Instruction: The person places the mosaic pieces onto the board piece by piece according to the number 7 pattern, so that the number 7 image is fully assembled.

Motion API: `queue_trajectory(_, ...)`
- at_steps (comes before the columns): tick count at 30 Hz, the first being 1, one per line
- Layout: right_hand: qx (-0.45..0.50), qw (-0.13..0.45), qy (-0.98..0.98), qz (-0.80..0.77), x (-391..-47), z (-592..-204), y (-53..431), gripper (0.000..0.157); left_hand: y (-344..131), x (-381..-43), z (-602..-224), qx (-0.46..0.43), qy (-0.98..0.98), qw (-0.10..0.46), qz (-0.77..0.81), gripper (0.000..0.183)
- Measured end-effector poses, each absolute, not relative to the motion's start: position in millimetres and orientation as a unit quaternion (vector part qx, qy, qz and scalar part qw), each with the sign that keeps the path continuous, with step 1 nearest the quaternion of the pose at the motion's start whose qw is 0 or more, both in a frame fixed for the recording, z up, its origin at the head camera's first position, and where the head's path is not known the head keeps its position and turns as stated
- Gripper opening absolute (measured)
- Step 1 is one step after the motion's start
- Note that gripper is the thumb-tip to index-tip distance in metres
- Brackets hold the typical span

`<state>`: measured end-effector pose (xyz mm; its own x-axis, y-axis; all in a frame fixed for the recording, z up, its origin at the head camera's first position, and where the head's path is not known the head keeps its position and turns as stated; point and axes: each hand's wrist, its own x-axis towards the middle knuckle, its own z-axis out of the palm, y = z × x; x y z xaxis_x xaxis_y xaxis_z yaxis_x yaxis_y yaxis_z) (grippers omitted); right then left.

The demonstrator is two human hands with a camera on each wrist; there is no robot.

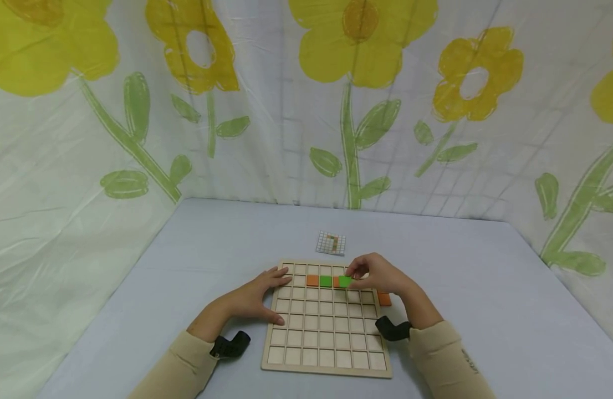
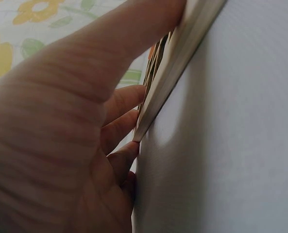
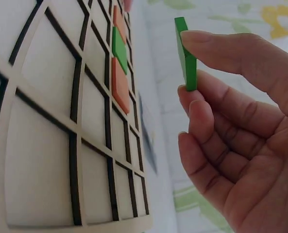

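A wooden grid board (image 1: 310, 322) lies on the table, its square cells framed by thin ridges. In its second row from the far side sit an orange tile (image 1: 312, 280), a green tile (image 1: 325, 281) and another orange tile (image 3: 119, 85). My right hand (image 1: 381, 274) pinches a second green tile (image 3: 188, 56) between thumb and fingers, raised above the board near that row. Along the board's left edge rests my left hand (image 1: 251, 296), fingers and thumb spread and touching the frame.
A small card (image 1: 331, 243) printed with a coloured grid lies beyond the board. More orange tiles (image 1: 384, 299) are on the table by the board's right edge, partly behind the right wrist. A flowered cloth (image 1: 286, 111) hangs behind the table (image 1: 226, 238).
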<state>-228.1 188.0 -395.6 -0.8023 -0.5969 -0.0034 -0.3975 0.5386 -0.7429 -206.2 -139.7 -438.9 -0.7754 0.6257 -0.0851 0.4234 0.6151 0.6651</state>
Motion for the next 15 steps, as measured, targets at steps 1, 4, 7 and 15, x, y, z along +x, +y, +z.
queue_trajectory(1, -0.280, 0.137, 0.865, -0.394, -229, -397, 187, 0.022, -140, -206, -439, 0.297, 0.885, 0.156, 0.323, 0.092)
queue_trajectory(4, -0.258, 0.158, 0.853, -0.425, -231, -403, 186, 0.023, -140, -207, -440, 0.301, 0.885, 0.153, 0.321, 0.092)
queue_trajectory(7, -0.243, 0.173, 0.844, -0.446, -232, -410, 184, 0.023, -140, -207, -440, 0.301, 0.884, 0.154, 0.322, 0.092)
queue_trajectory(15, -0.245, 0.175, 0.851, -0.431, -229, -416, 179, 0.023, -141, -207, -439, 0.296, 0.885, 0.156, 0.323, 0.092)
